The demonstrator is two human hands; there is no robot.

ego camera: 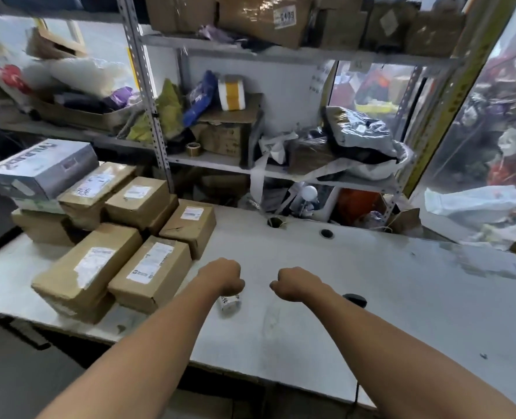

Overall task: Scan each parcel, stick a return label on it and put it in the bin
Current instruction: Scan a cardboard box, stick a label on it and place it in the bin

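brown parcels, grey table

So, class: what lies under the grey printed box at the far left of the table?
The grey printed box rests on a pale flat box above a brown carton. Neighbouring parcels hide their right ends.

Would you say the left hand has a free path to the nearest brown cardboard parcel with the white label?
Probably yes: the left hand hovers right beside the brown cardboard parcel, with only bare table between them.

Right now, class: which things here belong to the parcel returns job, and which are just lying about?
Job: cardboard parcels stacked on the table; small white roll under the left hand.

Lying about: tape roll; grey mailing bag; foam box on the shelf.
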